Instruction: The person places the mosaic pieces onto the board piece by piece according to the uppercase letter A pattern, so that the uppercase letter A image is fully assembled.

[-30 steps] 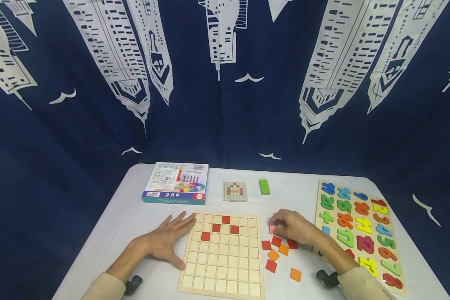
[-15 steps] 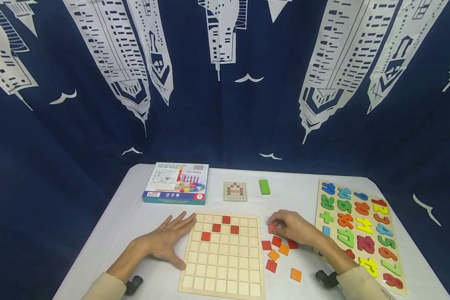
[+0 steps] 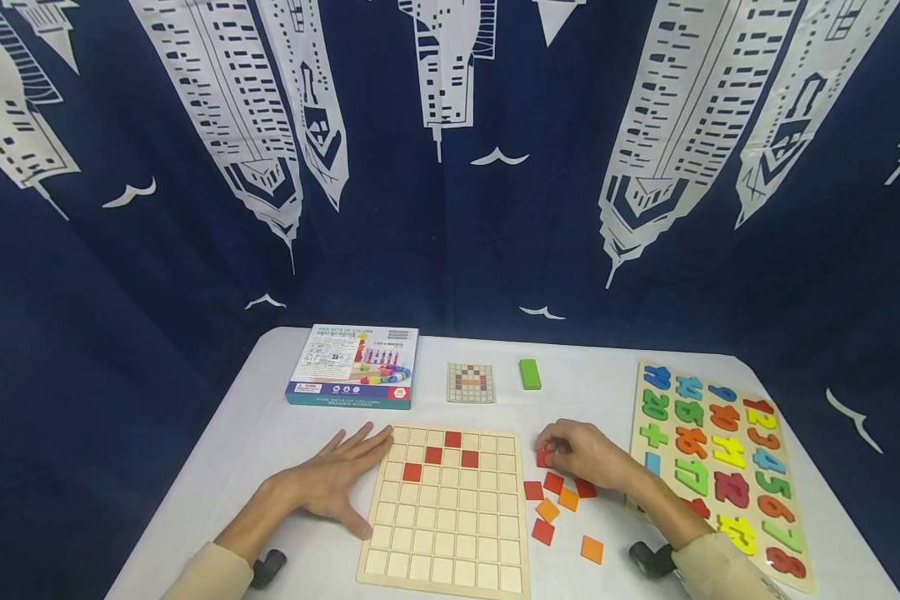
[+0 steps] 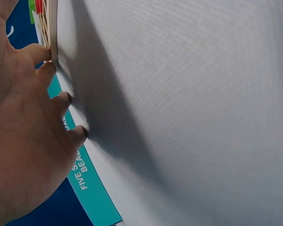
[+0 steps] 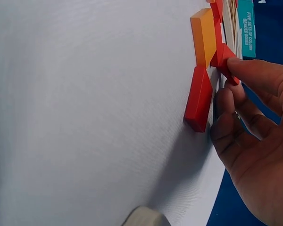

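Observation:
A pale wooden grid board (image 3: 435, 517) lies on the table with several red squares set in its upper cells. My left hand (image 3: 337, 477) rests with spread fingers against the board's left edge, fingertips near the top corner and thumb lower down. To the right of the board, my right hand (image 3: 585, 452) pinches a red square tile (image 3: 544, 459) between thumb and fingers. The right wrist view shows that tile (image 5: 226, 63) tilted under the thumb. Below this hand lie loose red tiles (image 3: 543, 532) and orange tiles (image 3: 592, 549).
A small printed pattern card (image 3: 470, 383) and a green block (image 3: 529, 374) lie beyond the board. A boxed bead set (image 3: 352, 367) is at the back left. On the right, partly under my right forearm, lies a number puzzle board (image 3: 708, 433).
Both hands stay nearly where they were. The tile in the right fingers looked pale pink with glare earlier and now shows plain red.

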